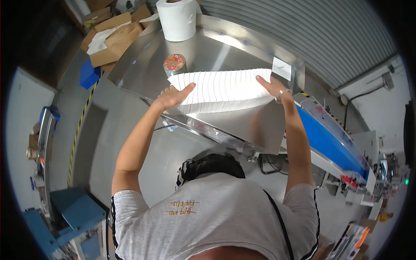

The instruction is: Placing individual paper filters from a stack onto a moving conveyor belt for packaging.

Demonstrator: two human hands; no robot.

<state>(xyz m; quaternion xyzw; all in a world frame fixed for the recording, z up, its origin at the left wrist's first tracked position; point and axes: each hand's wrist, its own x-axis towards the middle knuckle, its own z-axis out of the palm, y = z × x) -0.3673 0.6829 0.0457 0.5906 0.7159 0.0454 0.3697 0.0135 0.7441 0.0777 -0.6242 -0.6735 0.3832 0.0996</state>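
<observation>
Holding white sheet stack [223, 90] in fingers | left end in left hand [172, 96] | right end in right hand [273, 87] | noted far left: white roll [177, 21] on metal surface [135, 65]

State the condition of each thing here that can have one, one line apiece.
Left hand: closed on the left end of the white stack
Right hand: closed on its right end
White stack: held at both ends, layers side by side
White roll: standing upright
Red-topped cylinder: upright
Cardboard box: open
Blue conveyor belt: running or stopped, cannot tell
Small green light: lit
</observation>
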